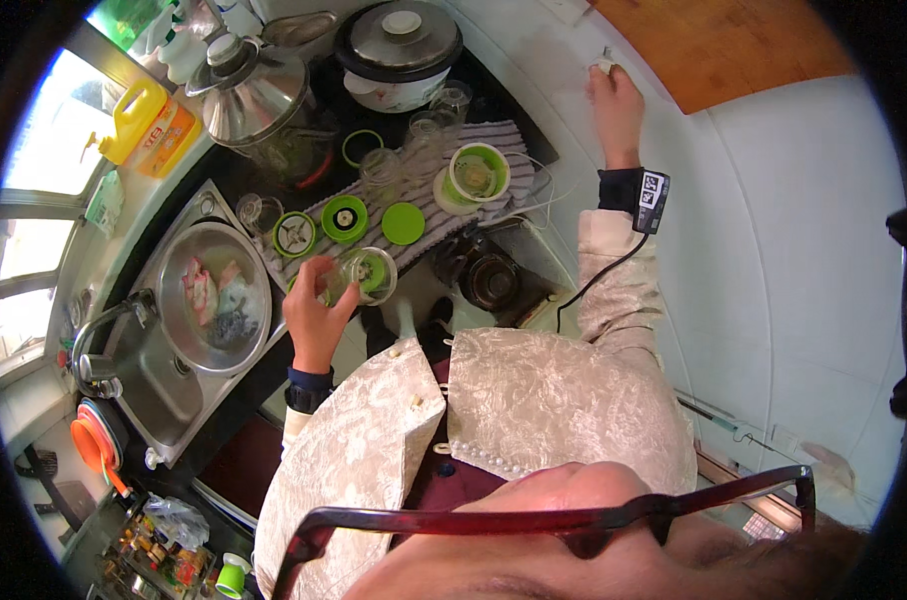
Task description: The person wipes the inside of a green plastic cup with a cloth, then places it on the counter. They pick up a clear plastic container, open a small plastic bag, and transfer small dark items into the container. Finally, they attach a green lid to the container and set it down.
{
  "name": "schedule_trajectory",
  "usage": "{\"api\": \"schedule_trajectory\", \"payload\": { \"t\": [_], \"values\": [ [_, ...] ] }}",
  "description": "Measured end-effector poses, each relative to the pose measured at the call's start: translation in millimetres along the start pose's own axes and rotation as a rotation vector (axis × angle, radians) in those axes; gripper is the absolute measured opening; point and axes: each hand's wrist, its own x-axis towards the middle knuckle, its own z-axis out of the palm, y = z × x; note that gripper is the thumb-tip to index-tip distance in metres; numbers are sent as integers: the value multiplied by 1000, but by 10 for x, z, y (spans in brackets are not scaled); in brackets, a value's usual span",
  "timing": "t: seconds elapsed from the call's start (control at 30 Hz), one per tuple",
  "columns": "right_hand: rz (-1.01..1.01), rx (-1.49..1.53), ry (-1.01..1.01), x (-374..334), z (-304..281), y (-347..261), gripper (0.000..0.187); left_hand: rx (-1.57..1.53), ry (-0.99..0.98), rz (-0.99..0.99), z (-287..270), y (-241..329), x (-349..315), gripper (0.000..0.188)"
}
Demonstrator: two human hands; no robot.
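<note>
My left hand [319, 312] is closed on a clear plastic cup [381, 277] with green and a blade-like part showing inside, held beside the counter's front edge. Near it on a striped towel [426, 205] lie a green ring with metal blades [296, 234], a green cap with a black centre [345, 218] and a plain green lid [404, 224]. My right hand [616, 105] reaches up by the white wall, fingertips pinching a small pale piece with a grey tip [606, 62]; its kind is unclear. A white-and-green appliance [459, 195] stands on the towel's right end.
At left, a metal basin [259, 335] with pieces of food sits in the sink [144, 385] under a tap [99, 365]. Behind are a metal-lidded pot [249, 95], a lidded white cooker [399, 60] and a yellow jug [154, 130]. A dark pot [492, 278] stands below the counter.
</note>
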Motion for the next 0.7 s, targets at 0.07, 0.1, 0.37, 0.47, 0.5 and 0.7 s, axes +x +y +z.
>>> {"api": "schedule_trajectory", "payload": {
  "t": [0.07, 0.1, 0.37, 0.47, 0.5, 0.7],
  "values": [
    [-332, -372, 122, 71, -53, 3, 24, 7, 0, -27, -43, -58, -33, 42],
    [-471, -564, 180, 83, -68, -21, 25, 24, -9, -46, -71, -100, -45, 42],
    [-378, -405, 524, -14, -624, -665, 17, -30, -55, -104, -64, -249, -23, 44],
    [-597, -170, 779, 39, -783, -891, 14, -59, -82, -87, -37, -236, 41, 43],
    [-672, -107, 851, 67, -818, -981, 12, -43, -93, -83, -36, -218, 61, 43],
    [-899, 148, 911, 151, -843, -1540, 10, -31, -118, -73, -43, -184, 152, 44]
  ]
}}
